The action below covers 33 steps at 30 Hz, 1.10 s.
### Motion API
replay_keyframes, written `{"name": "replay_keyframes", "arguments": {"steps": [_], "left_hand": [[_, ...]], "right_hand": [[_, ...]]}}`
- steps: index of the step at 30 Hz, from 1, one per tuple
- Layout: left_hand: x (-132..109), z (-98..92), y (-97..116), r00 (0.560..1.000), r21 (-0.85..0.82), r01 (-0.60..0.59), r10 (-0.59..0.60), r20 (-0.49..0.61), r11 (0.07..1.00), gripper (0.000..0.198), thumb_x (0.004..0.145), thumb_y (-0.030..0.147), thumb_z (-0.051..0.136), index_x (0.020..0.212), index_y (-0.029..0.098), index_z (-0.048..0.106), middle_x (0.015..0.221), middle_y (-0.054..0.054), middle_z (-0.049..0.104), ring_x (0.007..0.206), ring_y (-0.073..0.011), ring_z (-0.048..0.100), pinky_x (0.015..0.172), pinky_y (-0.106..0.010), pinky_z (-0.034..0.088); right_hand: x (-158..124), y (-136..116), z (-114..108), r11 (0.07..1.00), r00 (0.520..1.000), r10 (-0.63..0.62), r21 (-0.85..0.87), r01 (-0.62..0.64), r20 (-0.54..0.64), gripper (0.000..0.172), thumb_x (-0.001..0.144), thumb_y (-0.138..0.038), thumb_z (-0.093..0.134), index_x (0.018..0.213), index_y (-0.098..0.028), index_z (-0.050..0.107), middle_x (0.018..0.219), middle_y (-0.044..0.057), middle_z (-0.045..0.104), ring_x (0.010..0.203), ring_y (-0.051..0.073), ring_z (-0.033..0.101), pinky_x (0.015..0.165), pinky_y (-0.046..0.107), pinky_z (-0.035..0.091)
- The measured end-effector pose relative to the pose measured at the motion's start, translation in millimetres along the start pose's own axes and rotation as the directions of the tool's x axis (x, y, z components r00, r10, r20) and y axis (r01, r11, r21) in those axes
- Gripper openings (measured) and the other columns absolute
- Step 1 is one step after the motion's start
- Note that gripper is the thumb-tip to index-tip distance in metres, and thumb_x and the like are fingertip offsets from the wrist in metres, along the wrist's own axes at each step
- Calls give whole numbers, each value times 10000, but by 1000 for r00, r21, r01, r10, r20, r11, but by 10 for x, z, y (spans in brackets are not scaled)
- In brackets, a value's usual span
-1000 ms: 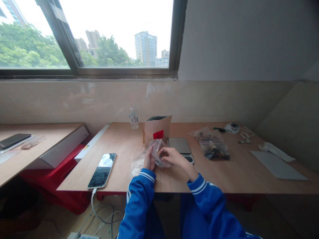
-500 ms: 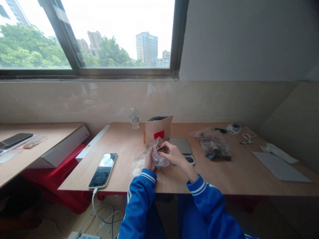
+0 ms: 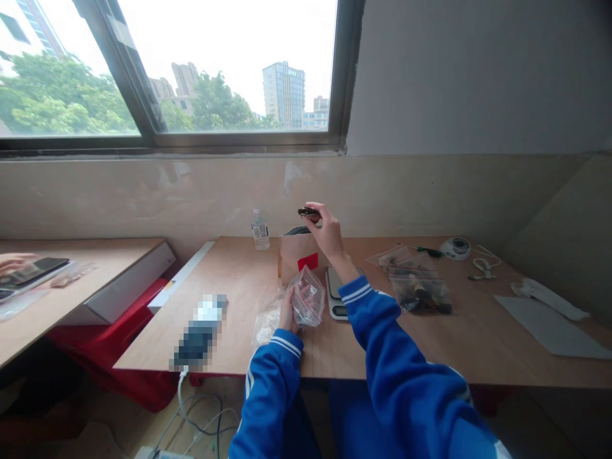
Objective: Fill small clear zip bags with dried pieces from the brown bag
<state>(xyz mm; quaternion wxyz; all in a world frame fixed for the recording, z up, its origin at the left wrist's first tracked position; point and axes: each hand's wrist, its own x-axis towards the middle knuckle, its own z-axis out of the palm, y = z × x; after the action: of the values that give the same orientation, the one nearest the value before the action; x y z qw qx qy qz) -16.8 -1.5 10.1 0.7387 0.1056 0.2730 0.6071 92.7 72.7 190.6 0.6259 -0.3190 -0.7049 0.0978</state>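
My left hand (image 3: 287,313) is closed on a clear zip bag with a red seal line (image 3: 310,303), its mouth spread upward. Raised above the desk, my right hand (image 3: 329,234) pinches a small dark brown clump (image 3: 308,212) whose exact kind I cannot make out. Below it stands an upright brown paper pouch (image 3: 291,260) with a red label and an open top, partly covered by my right hand. A kitchen scale (image 3: 338,311) lies beside the pouch, half hidden under my right forearm. Crumpled clear plastic (image 3: 268,319) rests left of my left hand.
A phone on a cable (image 3: 199,335) lies at the front left, and a water bottle (image 3: 261,233) stands behind. To the right are filled zip bags (image 3: 421,287), a white dome camera (image 3: 455,248) and white paper (image 3: 549,325). Another person's hand (image 3: 16,261) shows far left.
My right hand has risen out of the zip bag with the dark clump and now hovers over the paper pouch. My left hand still holds the bag. Another person's hand has appeared at far left.
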Motion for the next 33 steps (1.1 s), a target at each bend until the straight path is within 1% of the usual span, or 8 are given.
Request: {"name": "replay_keyframes", "arguments": {"steps": [2, 5, 9, 14, 19, 23, 28, 33], "left_hand": [[-14, 6, -2, 1000, 8, -12, 12, 13, 1000, 316, 867, 334, 524, 1116, 146, 573, 967, -94, 683, 685, -181, 663, 606, -314, 548], [-25, 7, -6, 999, 4, -10, 9, 41, 1000, 337, 869, 345, 523, 1140, 151, 569, 978, -104, 680, 716, -186, 664, 647, -326, 546], [-17, -6, -8, 999, 25, -11, 10, 42, 1000, 372, 854, 359, 547, 1164, 152, 560, 992, -114, 675, 730, -190, 664, 666, -329, 539], [-36, 29, 13, 1000, 34, -7, 6, 24, 999, 353, 858, 347, 536, 1158, 161, 555, 928, -97, 683, 638, -167, 649, 609, -313, 533], [-52, 50, 25, 999, 31, 6, -7, 37, 1000, 342, 873, 342, 503, 1156, 155, 555, 932, -99, 683, 681, -197, 662, 648, -349, 541], [-37, 30, 16, 999, 29, 6, -7, 39, 1000, 358, 857, 355, 533, 1162, 168, 549, 970, -104, 677, 682, -189, 664, 643, -340, 535], [-31, 17, 9, 998, 20, 4, -5, 66, 1000, 349, 837, 365, 565, 1129, 175, 566, 1002, -102, 672, 652, -164, 653, 573, -285, 508], [-22, 4, 7, 997, 30, 5, -7, 75, 1000, 367, 830, 381, 568, 1140, 184, 567, 1012, -100, 667, 665, -167, 656, 567, -281, 505]], "right_hand": [[59, 112, 107, 998, 995, -56, -32, 59, 85, 264, 853, -217, 526, 1110, -219, 588, 1133, 63, 642, 1041, 192, 598, 944, 341, 451], [14, 236, 215, 998, 983, -59, -20, 64, 175, 263, 866, -195, 497, 1105, -220, 602, 1126, 64, 643, 1068, 190, 587, 960, 339, 443], [-84, 254, 197, 997, 985, -56, 67, 45, 162, 243, 866, -219, 496, 1081, -220, 610, 1108, 65, 645, 1040, 193, 594, 938, 339, 458], [-148, 186, 79, 989, 978, -82, 133, 57, 191, 228, 841, -176, 480, 1025, -206, 613, 1042, 59, 638, 992, 180, 599, 879, 308, 483], [-178, 185, 70, 982, 997, 13, 187, -28, 79, 240, 835, -184, 486, 1052, -194, 587, 1042, 65, 618, 967, 174, 598, 862, 294, 485], [-164, 176, 70, 977, 994, 68, 196, -83, 83, 236, 838, -186, 462, 1043, -201, 576, 1045, 56, 619, 956, 164, 596, 848, 276, 487], [-155, 154, 57, 990, 983, -34, 143, 8, 180, 247, 795, -115, 431, 937, -197, 616, 957, 51, 609, 936, 170, 587, 853, 290, 477], [-162, 179, 48, 994, 971, -96, 81, 80, 221, 275, 769, -80, 402, 935, -192, 591, 939, 60, 579, 929, 184, 565, 855, 312, 464]]}}
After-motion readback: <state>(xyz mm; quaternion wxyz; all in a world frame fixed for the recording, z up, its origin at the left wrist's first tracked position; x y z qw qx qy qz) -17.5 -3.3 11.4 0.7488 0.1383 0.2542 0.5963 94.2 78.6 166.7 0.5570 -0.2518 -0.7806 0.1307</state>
